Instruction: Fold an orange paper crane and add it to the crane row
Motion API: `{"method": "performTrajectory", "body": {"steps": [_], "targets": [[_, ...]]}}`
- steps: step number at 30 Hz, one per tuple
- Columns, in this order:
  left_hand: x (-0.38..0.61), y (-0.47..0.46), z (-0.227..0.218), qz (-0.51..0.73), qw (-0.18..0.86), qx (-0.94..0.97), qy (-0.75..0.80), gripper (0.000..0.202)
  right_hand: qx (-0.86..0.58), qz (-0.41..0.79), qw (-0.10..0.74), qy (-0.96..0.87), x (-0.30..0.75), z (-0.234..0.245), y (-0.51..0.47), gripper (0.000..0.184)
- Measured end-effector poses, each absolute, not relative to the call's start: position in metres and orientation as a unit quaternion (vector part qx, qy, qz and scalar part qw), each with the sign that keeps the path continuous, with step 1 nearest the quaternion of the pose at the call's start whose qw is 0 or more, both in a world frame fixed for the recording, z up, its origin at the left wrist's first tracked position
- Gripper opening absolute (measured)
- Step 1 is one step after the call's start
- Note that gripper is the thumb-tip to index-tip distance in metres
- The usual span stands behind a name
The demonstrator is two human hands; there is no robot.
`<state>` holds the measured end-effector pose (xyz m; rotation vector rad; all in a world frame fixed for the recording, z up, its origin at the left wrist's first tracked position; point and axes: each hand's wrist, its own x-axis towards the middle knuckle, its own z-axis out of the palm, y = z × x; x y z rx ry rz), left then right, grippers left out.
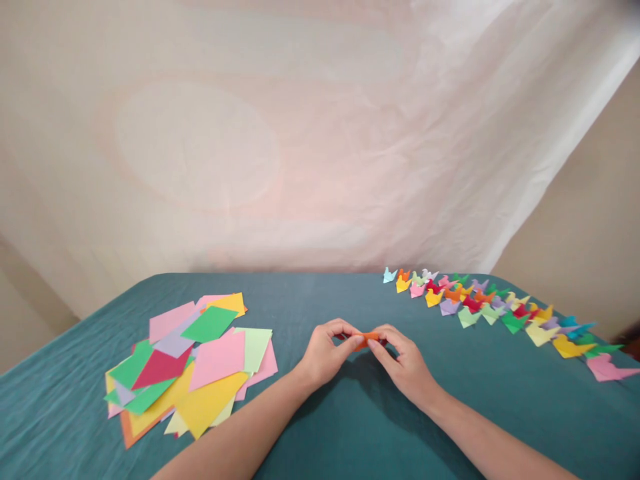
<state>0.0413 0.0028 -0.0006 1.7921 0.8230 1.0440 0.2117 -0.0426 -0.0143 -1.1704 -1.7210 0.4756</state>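
A small folded piece of orange paper (367,339) is held up between my two hands over the middle of the table. My left hand (330,350) pinches its left end between thumb and fingers. At the other end my right hand (397,357) grips it in the same way, the thumb on the near side. Most of the paper is hidden behind my fingertips, so its exact folded shape cannot be made out.
A loose pile of coloured paper squares (217,360) lies left of my arms. Rows of folded paper birds (470,303) in many colours stand along the right side. A dark green cloth (310,300) covers the table, with a pale hanging sheet (320,147) behind.
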Motion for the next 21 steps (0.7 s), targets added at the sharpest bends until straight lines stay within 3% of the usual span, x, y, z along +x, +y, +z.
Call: {"method": "performTrajectory", "body": {"steps": [9,21], "targets": [[0.041,-0.0032,0.0051,0.407,0.396,0.768,0.295,0.026,-0.471,0.136,0.511,-0.705,0.2122,-0.0153,-0.0447,0.014],[0.0426,-0.0004,0.0023,0.414,0.364,0.779,0.298,0.021,-0.492,0.217,0.511,-0.67,0.2119,-0.0172,-0.0448,0.019]]}}
